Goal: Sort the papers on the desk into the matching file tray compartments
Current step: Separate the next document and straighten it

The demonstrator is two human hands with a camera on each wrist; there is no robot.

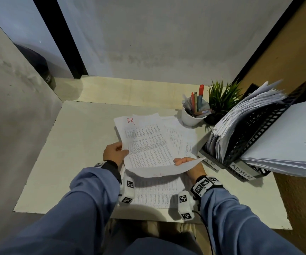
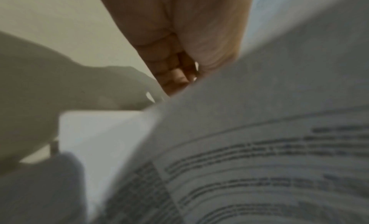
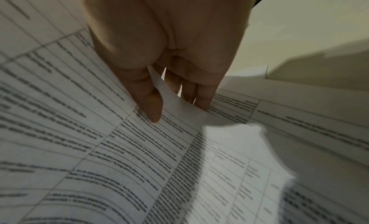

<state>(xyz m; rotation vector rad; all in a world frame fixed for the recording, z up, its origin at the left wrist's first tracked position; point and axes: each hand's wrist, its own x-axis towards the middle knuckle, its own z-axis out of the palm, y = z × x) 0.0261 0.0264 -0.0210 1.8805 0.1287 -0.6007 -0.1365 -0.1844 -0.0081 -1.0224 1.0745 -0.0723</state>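
A printed sheet marked "HR" in red lies tilted over the loose papers on the desk. My left hand grips its left edge, fingers curled beneath; the left wrist view shows that hand blurred beside the paper. My right hand pinches the edge of another sheet, which curls over with its back up. The right wrist view has thumb and fingers pinching that printed sheet. The black file tray stands at the right, with labels "HR" and "ADMIN".
Both tray compartments hold thick paper stacks. A white pen cup and a small green plant stand behind the papers. More printed sheets lie between my hands and the tray. Walls close in at left and back.
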